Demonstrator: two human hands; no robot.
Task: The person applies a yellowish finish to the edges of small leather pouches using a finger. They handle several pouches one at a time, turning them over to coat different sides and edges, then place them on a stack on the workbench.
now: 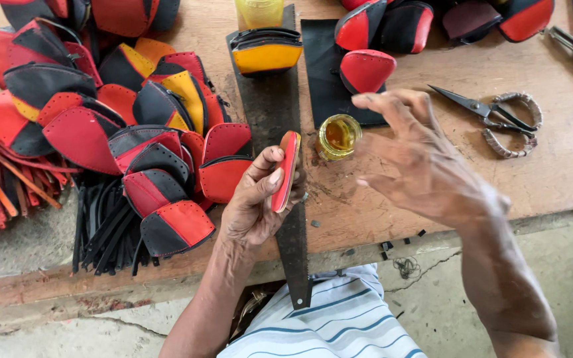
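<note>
Red leather shows in the head view: the left hand [254,205] pinches a small red leather piece [287,171] on its edge, thumb on one side and fingers behind, and holds it upright above a long dark strip [270,113] that lies on the wooden table [432,192]. The right hand [419,159] hangs open in the air with its fingers spread and holds nothing; its fingertips are near a little glass jar [338,136] of yellow glue, which stands just beside the red piece. To do this well, I think the left hand should keep the piece steady with the edge turned up, and the right hand should take only a little glue, so none drips. A big pile of red, black and yellow pouches [127,139] lies to the left. Scissors [492,114] lie to the right, well apart from both hands.
</note>
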